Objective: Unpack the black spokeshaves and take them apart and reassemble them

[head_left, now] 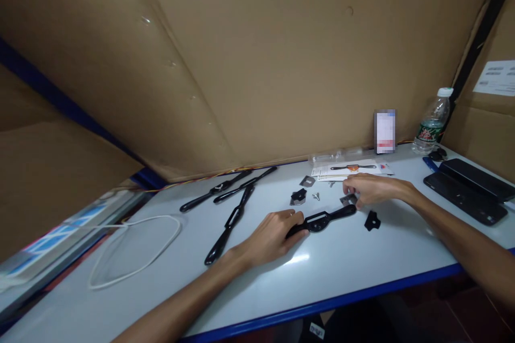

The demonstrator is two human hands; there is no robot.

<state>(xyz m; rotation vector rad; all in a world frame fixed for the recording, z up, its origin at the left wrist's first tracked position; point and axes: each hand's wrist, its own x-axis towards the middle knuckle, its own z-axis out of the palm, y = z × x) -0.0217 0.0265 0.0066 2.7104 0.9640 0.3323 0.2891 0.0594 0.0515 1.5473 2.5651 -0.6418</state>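
Note:
My left hand (pixel 277 230) is wrapped round the left handle of a black spokeshave body (pixel 318 223), which lies near the table's front. Beyond that body's right handle, my right hand (pixel 364 190) is closed with its fingertips on a small grey metal blade (pixel 346 200). A black cap plate (pixel 372 221) lies just in front of my right hand. Between my hands, farther back, are another black cap plate (pixel 299 195) on a blade, a loose blade (pixel 308 181) and a thumbscrew (pixel 316 196). A second thumbscrew (pixel 331 184) sits near the printed cards.
More spokeshaves (pixel 230 225) lie left of my hands, by a looped white cable (pixel 132 220). Printed cards (pixel 350 168), a phone (pixel 385 132) and a bottle (pixel 432 122) stand or lie at the back. A black case (pixel 466 195) is at right; cardboard (pixel 281 53) walls the table.

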